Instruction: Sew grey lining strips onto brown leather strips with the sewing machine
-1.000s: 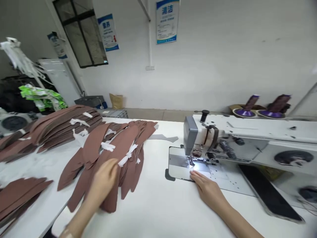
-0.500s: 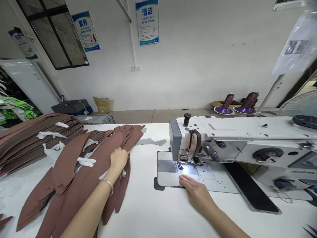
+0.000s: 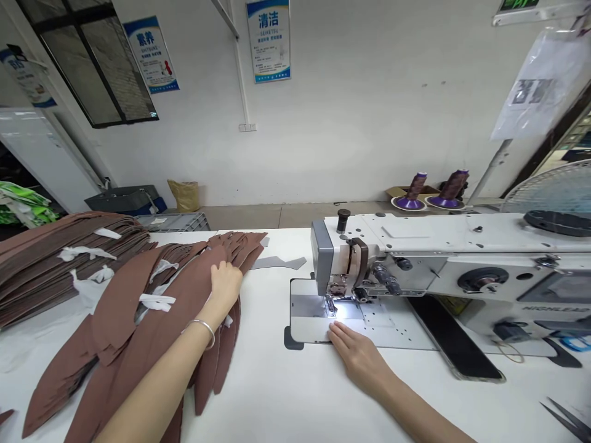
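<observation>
My left hand (image 3: 226, 285), a silver bangle at its wrist, is closed with curled fingers at the upper right of a pile of brown cut panels (image 3: 159, 332). Its fingertips are partly hidden, but they appear to grip a panel's edge. The long curved panels look like leather or coated fabric, some tied in bundles with white strips (image 3: 157, 302). My right hand (image 3: 357, 354) lies flat, fingers stretched out, at the front edge of the sewing machine's metal bed (image 3: 307, 329). Its fingertips are just in front of the lit needle area (image 3: 333, 304) of the sewing machine (image 3: 415, 246).
A darker brown stack (image 3: 60, 264) lies at the left. Grey flat pieces (image 3: 277, 263) rest behind the pile. A black phone (image 3: 455, 338) lies by the machine, scissors (image 3: 567, 418) at the lower right. Two thread cones (image 3: 415, 187) stand behind; a fan (image 3: 554, 191) is at the right.
My left hand has shifted slightly up and to the right over the brown panels, its fingers more curled. The right hand stays at the machine bed. The view has turned slightly right.
</observation>
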A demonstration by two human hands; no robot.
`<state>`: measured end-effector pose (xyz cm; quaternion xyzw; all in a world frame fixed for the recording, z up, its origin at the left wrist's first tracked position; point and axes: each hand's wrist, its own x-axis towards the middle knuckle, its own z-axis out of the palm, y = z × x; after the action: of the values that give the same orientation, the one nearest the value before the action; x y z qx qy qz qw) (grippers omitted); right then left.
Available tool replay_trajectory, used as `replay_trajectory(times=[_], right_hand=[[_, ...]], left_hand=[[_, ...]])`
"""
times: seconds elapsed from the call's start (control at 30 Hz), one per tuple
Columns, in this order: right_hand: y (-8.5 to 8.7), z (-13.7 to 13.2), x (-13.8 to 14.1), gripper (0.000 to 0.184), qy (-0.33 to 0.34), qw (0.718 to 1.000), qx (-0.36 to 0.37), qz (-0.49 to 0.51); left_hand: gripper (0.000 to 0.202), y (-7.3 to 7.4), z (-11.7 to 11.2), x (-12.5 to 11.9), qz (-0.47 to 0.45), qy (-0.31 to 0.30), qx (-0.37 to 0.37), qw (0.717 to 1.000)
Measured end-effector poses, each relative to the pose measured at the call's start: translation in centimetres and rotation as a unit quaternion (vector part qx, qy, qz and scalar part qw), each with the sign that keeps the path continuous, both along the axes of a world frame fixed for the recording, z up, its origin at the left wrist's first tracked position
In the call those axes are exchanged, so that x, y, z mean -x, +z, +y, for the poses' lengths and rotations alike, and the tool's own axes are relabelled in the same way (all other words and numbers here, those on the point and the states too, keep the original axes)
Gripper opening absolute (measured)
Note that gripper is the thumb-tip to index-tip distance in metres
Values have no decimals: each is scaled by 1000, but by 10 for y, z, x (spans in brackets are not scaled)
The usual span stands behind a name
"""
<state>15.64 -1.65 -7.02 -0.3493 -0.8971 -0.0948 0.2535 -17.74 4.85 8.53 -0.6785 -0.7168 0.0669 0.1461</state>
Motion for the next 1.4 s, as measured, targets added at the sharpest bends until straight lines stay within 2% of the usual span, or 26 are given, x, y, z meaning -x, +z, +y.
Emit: replay_trajectory(times=[0.07, 0.13, 0.27, 0.33, 0.4, 0.47, 0.53, 0.6, 0.67, 0.7, 0.73, 0.83, 0.97, 1.1, 1.2, 1.3, 1.4], right_hand=[[0, -3, 11, 49, 30, 999, -27, -12], [3, -3, 31, 52, 33, 999, -33, -16], [9, 8, 81, 48, 26, 999, -9, -44], [8, 16, 98, 40, 58, 996, -1, -63], [7, 20, 105, 35, 101, 992, -12, -77], [7, 21, 103, 34, 129, 988, -31, -81], [9, 18, 95, 31, 142, 986, -46, -80], [12, 12, 83, 26, 149, 984, -47, -81], [16, 5, 68, 26, 150, 984, -37, -86], [18, 1, 60, 27, 146, 985, -28, -88], [19, -4, 52, 27, 140, 986, -16, -89], [22, -19, 31, 24, 127, 989, 17, -80], [29, -43, 10, 18, 140, 987, 49, -65], [36, -63, -2, 17, 148, 986, 47, -67], [39, -69, -3, 20, 140, 987, 44, -70], [40, -66, 1, 33, 132, 986, 58, -79], [40, -60, 5, 49, 133, 985, 63, -89]], left_hand=[[38, 4, -7, -23, -3, -37, 15, 999], [36, -4, -25, -53, -12, -80, 50, 995], [31, -43, -85, -106, -48, -161, 149, 974], [29, -60, -113, -119, -74, -191, 194, 959], [28, -65, -130, -121, -99, -212, 228, 945], [28, -57, -132, -109, -126, -214, 240, 939], [28, -38, -121, -84, -159, -181, 201, 949], [34, -17, -99, -45, -172, -103, 97, 975], [38, -4, -73, -2, -105, 14, -35, 994], [40, -1, -61, 19, -58, 71, -61, 994], [42, -1, -51, 37, -30, 112, -53, 992], [38, -12, -32, 72, -21, 135, -13, 991], [37, -23, -25, 86, -41, 135, 8, 990], [48, -22, -23, 91, -61, 158, -4, 986], [57, -22, -19, 95, -81, 188, -27, 979], [66, -18, -11, 108, -127, 229, -37, 964], [69, -6, -3, 128, -187, 249, -41, 949]])
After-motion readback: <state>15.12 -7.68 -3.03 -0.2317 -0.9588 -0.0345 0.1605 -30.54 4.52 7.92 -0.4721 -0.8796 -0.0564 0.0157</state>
